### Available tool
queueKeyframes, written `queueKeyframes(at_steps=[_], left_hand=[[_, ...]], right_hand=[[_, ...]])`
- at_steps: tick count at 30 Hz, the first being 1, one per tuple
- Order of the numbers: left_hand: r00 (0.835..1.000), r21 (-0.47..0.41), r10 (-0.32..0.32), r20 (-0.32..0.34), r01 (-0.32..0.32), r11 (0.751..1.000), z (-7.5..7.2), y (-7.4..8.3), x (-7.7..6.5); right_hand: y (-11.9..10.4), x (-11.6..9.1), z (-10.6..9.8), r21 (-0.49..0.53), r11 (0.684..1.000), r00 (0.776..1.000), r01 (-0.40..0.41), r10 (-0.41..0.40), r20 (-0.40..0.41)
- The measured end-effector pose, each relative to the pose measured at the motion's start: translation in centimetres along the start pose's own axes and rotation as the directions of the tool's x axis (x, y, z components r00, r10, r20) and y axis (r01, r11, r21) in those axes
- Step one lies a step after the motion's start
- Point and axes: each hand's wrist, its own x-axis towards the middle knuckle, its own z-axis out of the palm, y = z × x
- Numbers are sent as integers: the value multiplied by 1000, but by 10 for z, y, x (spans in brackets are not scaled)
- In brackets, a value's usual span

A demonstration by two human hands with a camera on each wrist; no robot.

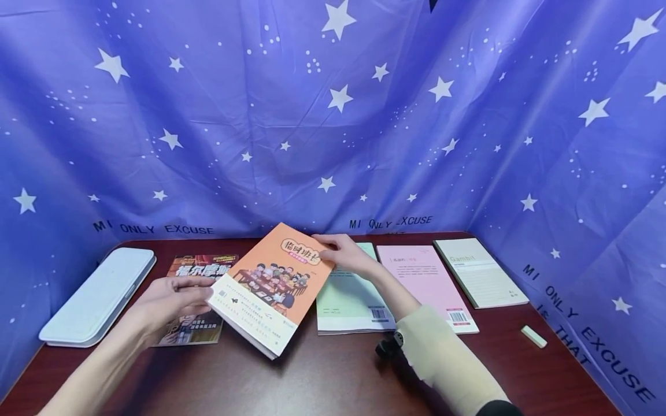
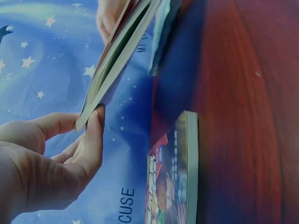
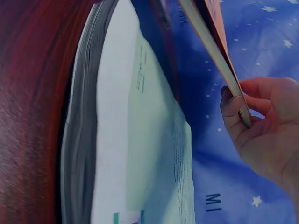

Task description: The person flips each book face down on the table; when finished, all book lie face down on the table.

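a white case (image 1: 99, 297) lies well left of a green book (image 1: 343, 306) on the dark red tabletop (image 1: 312, 387), a starry blue curtain (image 1: 260, 115) hanging behind. next, closer to the green book's left, a dark-covered book (image 1: 200, 332) lies flat, partly screened by the left grip (image 1: 166, 303), whose thumb and fingers pinch the left-hand corner of an orange book (image 1: 276, 283). the orange book tilts above the tabletop, just left of the green book, its illustrated cover up. the right grip (image 1: 346, 254) pinches its top edge near the right corner, the forearm crossing over the green book. just right of the green book lies a pink book (image 1: 424, 289); farther right of it, a cream notebook (image 1: 486, 274); farthest right of it, a small white block (image 1: 533, 337). by the look of it, the lift is done, both grips bearing the orange book; bringing it to rest is not yet done. the other four volumes lie flat, apparently unhandled at this moment.
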Motion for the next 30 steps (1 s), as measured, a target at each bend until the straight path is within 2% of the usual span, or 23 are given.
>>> queueKeyframes(at_steps=[5, 11, 17, 23, 27, 30], left_hand=[[997, -34, 28, -70, -30, 999, 10, 7, 12], [987, -144, 47, -151, -69, 987, 28, 17, 27], [977, -257, 62, -203, -114, 960, 50, 25, 39], [964, -362, 74, -257, -166, 917, 73, 31, 50], [960, -406, 60, -274, -172, 897, 84, 31, 55], [957, -420, 45, -285, -167, 892, 90, 30, 58]], right_hand=[[3, -18, -9, 199, 980, 997, -18, 33, -68], [5, -38, -17, 376, 926, 986, -48, 104, -129], [11, -56, -26, 521, 850, 950, -74, 219, -222], [21, -72, -35, 643, 761, 915, -93, 320, -247], [25, -79, -40, 707, 703, 888, -77, 370, -272], [26, -81, -42, 730, 681, 873, -60, 390, -293]])
